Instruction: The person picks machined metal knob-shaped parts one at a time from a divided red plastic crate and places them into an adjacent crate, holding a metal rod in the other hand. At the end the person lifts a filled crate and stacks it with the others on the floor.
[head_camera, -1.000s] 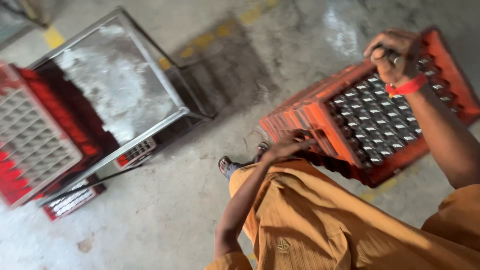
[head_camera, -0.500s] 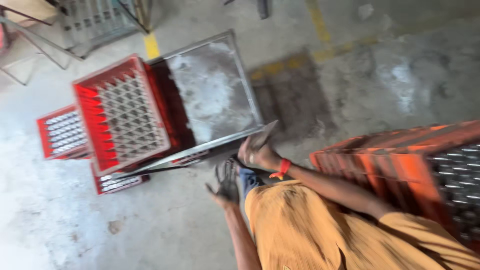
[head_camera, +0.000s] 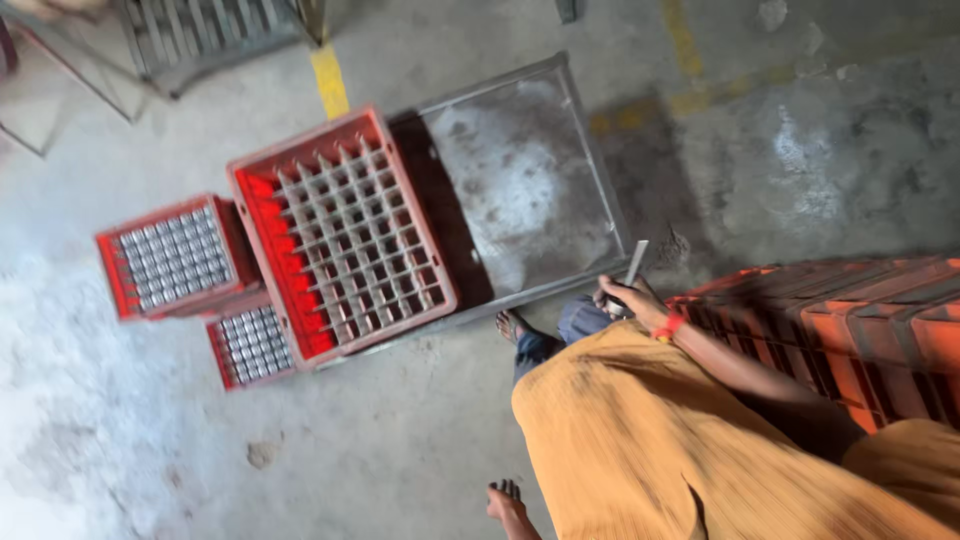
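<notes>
My right hand (head_camera: 626, 298), with a red band at the wrist, is closed around a thin metal bar (head_camera: 636, 262) at the near corner of a flat metal platform cart (head_camera: 530, 180). An empty red crate (head_camera: 340, 235) with a grey divider grid sits on the cart's left half. My left hand (head_camera: 505, 500) hangs low at the bottom edge, fingers apart and holding nothing. A loose orange garment (head_camera: 650, 440) covers my body and hides my legs. One foot (head_camera: 511, 324) shows beside the cart's edge.
Two red crates full of capped bottles, one (head_camera: 175, 255) beside the other (head_camera: 250, 345), stand on the concrete floor left of the cart. Stacked red-orange crates (head_camera: 850, 320) fill the right side. A metal rack (head_camera: 200, 35) and a yellow floor line (head_camera: 330, 80) lie at the top.
Both hands have left the red-orange crate. My right hand swung left and took hold of the cart's metal bar. My left hand dropped low. The view panned toward the cart.
</notes>
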